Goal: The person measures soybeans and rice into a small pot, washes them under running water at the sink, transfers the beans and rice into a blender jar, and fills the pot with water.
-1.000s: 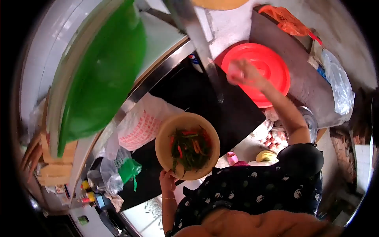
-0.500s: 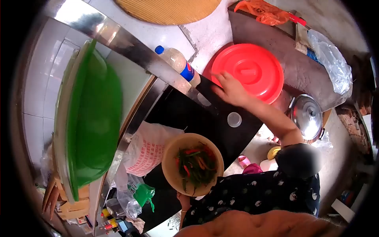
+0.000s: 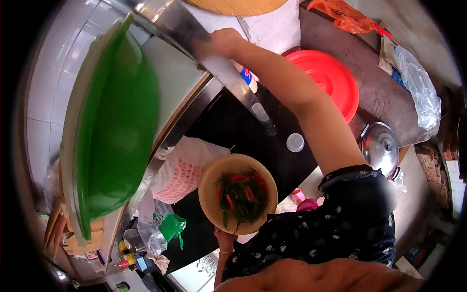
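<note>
My left hand (image 3: 224, 238) grips the lower rim of a tan bowl (image 3: 206, 194). Inside the bowl lie red and green chili peppers (image 3: 243, 194). My right hand (image 3: 219, 43) is stretched far forward, over the metal bar at the upper left. Its fingers are smeared by motion, so their state is unclear. Just below that hand shows part of a plastic bottle (image 3: 253, 86) with a blue label; hand and arm cover its upper part.
A green basin (image 3: 121, 126) stands tilted on the left shelf. Beside the bowl sits a white sack (image 3: 187, 170) with red print. A small clear cup (image 3: 295, 142) is on the black counter (image 3: 219, 126). A red lid (image 3: 340, 87) and a lidded pot (image 3: 379, 146) lie to the right.
My right hand has moved forward and left, from beside the red lid to above the bottle. My left hand stays at the bowl. The view has shifted slightly.
</note>
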### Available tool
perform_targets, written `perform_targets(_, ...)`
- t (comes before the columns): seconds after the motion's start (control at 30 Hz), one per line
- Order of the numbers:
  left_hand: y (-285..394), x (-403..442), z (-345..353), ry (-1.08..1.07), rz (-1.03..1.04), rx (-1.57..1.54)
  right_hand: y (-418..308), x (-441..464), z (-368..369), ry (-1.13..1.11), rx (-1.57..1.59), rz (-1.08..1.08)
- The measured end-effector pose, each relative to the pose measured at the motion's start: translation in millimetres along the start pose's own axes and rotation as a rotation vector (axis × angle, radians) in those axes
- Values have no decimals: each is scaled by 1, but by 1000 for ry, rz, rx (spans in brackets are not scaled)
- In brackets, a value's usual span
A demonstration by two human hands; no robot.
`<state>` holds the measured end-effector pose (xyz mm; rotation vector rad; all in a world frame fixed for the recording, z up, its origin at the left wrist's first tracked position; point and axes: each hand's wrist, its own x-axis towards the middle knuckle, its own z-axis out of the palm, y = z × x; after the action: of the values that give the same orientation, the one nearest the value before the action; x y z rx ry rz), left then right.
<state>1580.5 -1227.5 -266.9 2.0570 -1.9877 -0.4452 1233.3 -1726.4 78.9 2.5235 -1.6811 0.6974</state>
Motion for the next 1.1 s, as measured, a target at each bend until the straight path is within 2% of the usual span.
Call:
perform_targets(0.03, 1, 1, -1, -14, 42, 55, 5, -6, 1, 49, -4, 3)
perform_targets(0.1, -1, 1, -2, -144, -93, 18, 16, -18, 0, 148, -15, 13)
perform_targets(0.17, -9, -1, 2, -185, -111, 30, 28, -36, -11, 174, -29, 60)
perform_targets(0.23, -15, -5, 6, -141, -14, 93, 42, -58, -20, 210, -36, 113)
perform_targets(0.37, 21, -1, -21, -90, -117, -60, 65, -107, -39, 287, -93, 160)
perform_targets(0.47, 18, 1, -22, -122, -79, 9, 65, -152, -61, 283, -169, 125)
perform_targets(0.63, -8, -1, -4, -15, 51, 97, 39, -250, -119, 240, -308, 83)
perform_targets(0.77, 0, -7, -9, -19, 22, 156, 3, -345, -175, 319, -399, 98)
perform_targets(0.87, -35, 4, 15, 64, 202, 65, -60, -427, -227, 392, -423, 91)
perform_targets(0.9, -28, -6, 13, 162, 330, -18, -82, -450, -240, 436, -426, 71)
perform_targets(1.0, 54, -65, -3, -4, 416, -337, -159, -515, -270, 435, -425, 115)
perform_targets(1.07, 121, -104, 1, -340, 547, -542, -205, -549, -288, 370, -361, 152)
perform_targets(1.1, 156, -132, 4, -645, 331, -1027, -228, -568, -295, 340, -303, 165)
